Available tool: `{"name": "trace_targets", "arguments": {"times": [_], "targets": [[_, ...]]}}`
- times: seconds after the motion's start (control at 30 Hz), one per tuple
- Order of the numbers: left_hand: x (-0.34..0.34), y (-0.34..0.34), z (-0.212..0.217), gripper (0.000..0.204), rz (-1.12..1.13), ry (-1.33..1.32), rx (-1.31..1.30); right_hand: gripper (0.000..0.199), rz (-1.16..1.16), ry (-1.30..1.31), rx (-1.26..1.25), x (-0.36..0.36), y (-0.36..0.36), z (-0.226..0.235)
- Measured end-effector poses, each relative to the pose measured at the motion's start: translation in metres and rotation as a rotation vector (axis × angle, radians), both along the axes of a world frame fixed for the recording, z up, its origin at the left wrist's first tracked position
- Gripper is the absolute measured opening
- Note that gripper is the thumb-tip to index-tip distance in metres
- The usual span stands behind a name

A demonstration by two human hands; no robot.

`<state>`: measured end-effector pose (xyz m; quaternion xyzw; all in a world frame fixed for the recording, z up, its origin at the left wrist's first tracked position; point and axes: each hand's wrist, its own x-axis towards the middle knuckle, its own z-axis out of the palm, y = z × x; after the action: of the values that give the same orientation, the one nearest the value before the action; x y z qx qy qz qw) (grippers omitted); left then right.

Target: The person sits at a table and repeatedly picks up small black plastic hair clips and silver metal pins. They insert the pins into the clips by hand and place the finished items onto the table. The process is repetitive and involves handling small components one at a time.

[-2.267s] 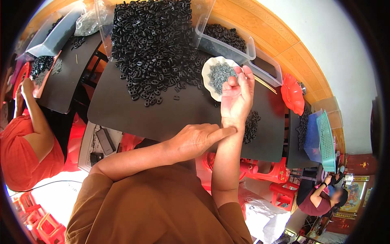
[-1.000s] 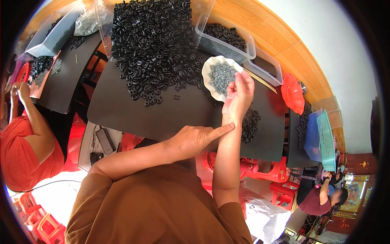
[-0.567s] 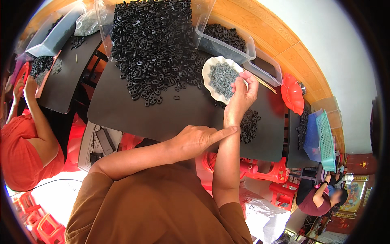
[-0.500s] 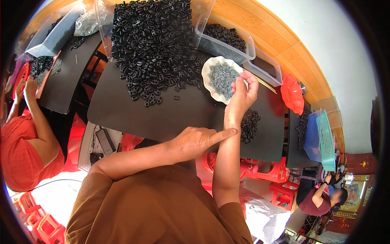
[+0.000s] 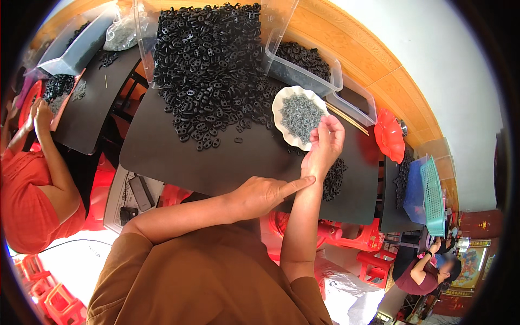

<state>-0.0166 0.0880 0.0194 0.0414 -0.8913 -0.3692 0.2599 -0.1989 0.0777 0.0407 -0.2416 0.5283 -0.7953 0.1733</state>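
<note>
A scalloped cream-white bowl point(image 5: 277, 111) full of small grey-clear pieces point(image 5: 301, 115) stands on the dark table. My right hand point(image 5: 327, 134) is at its right rim, palm turned up and fingers curled in; whatever they hold, if anything, is too small to make out. Across my body reaches my left arm. My left hand point(image 5: 259, 196) holds nothing; its index finger stretches out to touch my right wrist, while the other fingers bend under. Left of the bowl spreads a large heap of black two-holed plastic pieces point(image 5: 211, 81), spilling from a clear bin lying open toward me.
Behind the bowl are a clear tub point(image 5: 303, 76) of black pieces and wooden chopsticks point(image 5: 348, 118). A red scalloped dish point(image 5: 390, 135) and a teal basket point(image 5: 433, 189) stand right. More black pieces point(image 5: 334, 181) lie beyond my right wrist. Other people sit far left and far right.
My right hand has turned palm up and drawn slightly down along the bowl's rim. My left index finger remains against my right wrist. The whole view has shifted a little.
</note>
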Motion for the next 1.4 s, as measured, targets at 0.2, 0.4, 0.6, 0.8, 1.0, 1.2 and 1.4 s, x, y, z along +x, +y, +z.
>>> {"name": "trace_targets", "arguments": {"times": [0.2,0.4,0.6,0.8,1.0,1.2,1.4], "targets": [[0.007,-0.029,-0.010,0.045,0.095,0.036,-0.017,0.019,0.090,0.644,0.381,-0.030,0.004,0.012],[0.009,-0.090,0.003,0.010,0.140,0.019,0.426,0.016,0.155,1.190,0.796,-0.033,0.001,0.015],[0.005,-0.103,-0.013,0.015,0.111,0.006,0.920,0.009,0.156,1.269,0.835,-0.036,-0.008,0.004],[0.007,-0.106,-0.011,0.011,0.088,0.065,1.054,0.008,0.111,1.357,0.802,-0.030,-0.009,0.009],[0.009,-0.108,-0.010,0.011,0.102,0.085,1.121,0.006,0.144,1.368,0.862,-0.032,-0.012,0.009],[0.009,-0.109,-0.011,0.010,0.117,0.082,1.132,0.005,0.127,1.303,0.782,-0.036,-0.011,0.007],[0.008,-0.110,-0.014,0.009,0.092,0.099,1.154,0.004,0.147,1.231,0.735,-0.037,-0.009,0.006]]}}
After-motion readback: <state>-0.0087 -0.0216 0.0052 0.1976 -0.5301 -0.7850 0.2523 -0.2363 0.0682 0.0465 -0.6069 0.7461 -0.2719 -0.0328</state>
